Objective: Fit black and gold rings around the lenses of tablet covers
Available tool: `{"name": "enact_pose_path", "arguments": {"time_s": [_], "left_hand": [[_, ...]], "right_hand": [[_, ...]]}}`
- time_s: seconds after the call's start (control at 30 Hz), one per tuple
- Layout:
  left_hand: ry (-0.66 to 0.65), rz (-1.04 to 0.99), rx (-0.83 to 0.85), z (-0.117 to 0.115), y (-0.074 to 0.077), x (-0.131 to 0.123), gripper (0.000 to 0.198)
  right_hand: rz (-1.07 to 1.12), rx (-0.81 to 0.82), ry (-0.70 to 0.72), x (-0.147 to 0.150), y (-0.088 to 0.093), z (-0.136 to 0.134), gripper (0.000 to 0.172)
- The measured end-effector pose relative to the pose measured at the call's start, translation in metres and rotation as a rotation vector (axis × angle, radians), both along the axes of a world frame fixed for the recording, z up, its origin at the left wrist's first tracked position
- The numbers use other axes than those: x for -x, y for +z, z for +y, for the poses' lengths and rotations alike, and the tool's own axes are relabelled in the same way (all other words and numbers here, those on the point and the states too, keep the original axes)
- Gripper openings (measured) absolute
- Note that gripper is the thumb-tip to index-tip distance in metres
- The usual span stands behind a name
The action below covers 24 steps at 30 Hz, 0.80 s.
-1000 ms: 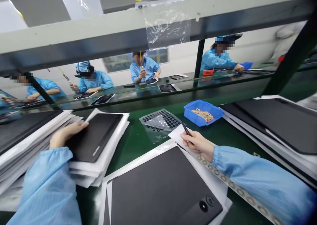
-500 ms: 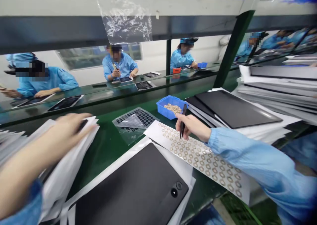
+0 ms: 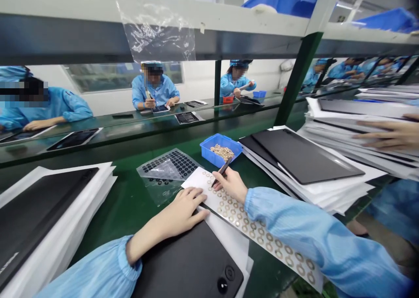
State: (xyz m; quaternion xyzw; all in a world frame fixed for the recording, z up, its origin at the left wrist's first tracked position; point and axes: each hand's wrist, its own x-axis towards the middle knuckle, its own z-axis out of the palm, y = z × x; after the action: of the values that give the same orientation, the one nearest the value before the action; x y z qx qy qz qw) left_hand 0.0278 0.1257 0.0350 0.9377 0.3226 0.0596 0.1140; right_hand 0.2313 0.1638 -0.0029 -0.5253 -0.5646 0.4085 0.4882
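My right hand is closed around black tweezers, their tips down at the sheet of ring stickers. My left hand lies flat, fingers spread, across the upper end of that white sheet and the top edge of a black tablet back. This tablet back has two round camera rings in its lower right corner and rests on white paper. Just beyond my right hand stands a blue bin with small tan rings inside.
A clear bag with a sheet of black rings lies behind my left hand. Tablet parts between papers are stacked at left and right. Another person's hand touches the far right stack. Co-workers sit across the bench beneath a shelf.
My left hand has come from the left stack to the sheet and tablet back. My right hand has shifted left with the tweezers. A co-worker's hand has appeared at right.
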Motion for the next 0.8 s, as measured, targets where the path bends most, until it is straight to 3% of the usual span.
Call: {"name": "enact_pose_path", "arguments": {"time_s": [0.33,0.43,0.57,0.67,0.8], "left_hand": [[0.015,0.043,-0.023,0.001,-0.003,-0.004,0.044],[0.016,0.054,-0.047,0.000,-0.004,-0.004,0.044],[0.014,0.085,-0.070,0.000,-0.008,-0.003,0.046],[0.026,0.098,-0.097,0.005,-0.013,-0.004,0.048],[0.042,0.033,-0.189,0.001,-0.014,-0.004,0.046]], "right_hand": [[-0.079,-0.042,-0.024,-0.001,-0.006,0.001,0.022],[0.001,-0.025,0.013,-0.002,0.004,-0.004,0.028],[0.028,0.006,0.114,-0.006,0.035,-0.050,0.032],[0.003,0.156,0.161,-0.009,0.050,-0.102,0.034],[0.105,0.291,0.099,-0.003,0.038,-0.154,0.037]]}}
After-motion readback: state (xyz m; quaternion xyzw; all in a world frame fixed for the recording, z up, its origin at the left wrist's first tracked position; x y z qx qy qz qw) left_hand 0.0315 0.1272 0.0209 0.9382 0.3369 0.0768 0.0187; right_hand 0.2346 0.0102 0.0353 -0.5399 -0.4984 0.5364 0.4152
